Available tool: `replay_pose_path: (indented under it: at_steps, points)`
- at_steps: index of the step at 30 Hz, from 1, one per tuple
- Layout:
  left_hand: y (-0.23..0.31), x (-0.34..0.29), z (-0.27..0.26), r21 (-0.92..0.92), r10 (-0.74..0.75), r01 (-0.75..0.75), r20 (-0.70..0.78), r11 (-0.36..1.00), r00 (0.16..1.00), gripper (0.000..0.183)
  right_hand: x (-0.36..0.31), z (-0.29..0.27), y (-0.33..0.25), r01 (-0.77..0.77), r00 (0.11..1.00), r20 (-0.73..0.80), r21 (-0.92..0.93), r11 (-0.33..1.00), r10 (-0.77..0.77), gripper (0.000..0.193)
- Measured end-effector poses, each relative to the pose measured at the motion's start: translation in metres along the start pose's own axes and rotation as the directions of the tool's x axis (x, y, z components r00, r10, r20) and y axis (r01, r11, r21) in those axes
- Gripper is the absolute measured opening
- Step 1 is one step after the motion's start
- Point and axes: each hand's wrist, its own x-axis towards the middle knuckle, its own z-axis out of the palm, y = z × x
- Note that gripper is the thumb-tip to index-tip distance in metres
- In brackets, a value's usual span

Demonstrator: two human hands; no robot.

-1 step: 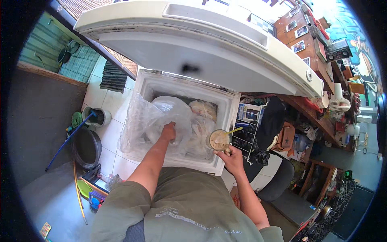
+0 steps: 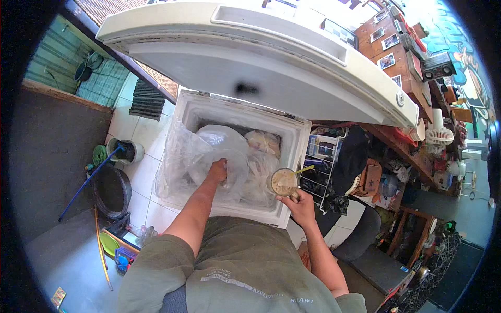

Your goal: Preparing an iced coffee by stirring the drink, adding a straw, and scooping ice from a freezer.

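My right hand (image 2: 301, 206) is closed round the handle of a glass mug (image 2: 284, 182). In the mug is a light brown drink with pale lumps on top, and a yellow-green straw (image 2: 304, 169) leans out of it to the right. The mug is over the right front rim of an open white chest freezer (image 2: 177, 112). My left hand (image 2: 219, 169) reaches into a large clear plastic bag (image 2: 222, 136) inside the freezer. Its fingers curl downward, and what they grip is hidden. Beside that bag lie more clear bags (image 2: 262, 163) with pale contents.
The raised freezer lid (image 2: 261, 68) spans the far side. To the right stand a white wire rack (image 2: 319, 156) and a dark chair (image 2: 360, 235). On the left are a black tub (image 2: 112, 192), a pale bucket (image 2: 134, 151) and a blue-handled brush (image 2: 88, 182).
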Motion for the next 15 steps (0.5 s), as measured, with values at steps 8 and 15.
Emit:
replay_pose_path:
  at_steps: [8, 15]
  points:
    - [0.003, 0.000, 0.029, -0.017, -0.114, 0.113, -0.084, 0.993, 0.990, 0.028, 0.003, -0.003, -0.011, -0.038, 0.999, 0.003, -0.056, 0.998, 0.038, 0.026]
    - [0.003, 0.013, 0.034, 0.105, 0.028, -0.021, -0.062, 0.994, 0.998, 0.022, 0.001, -0.007, -0.006, -0.035, 0.999, -0.001, -0.053, 0.998, 0.035, 0.024]
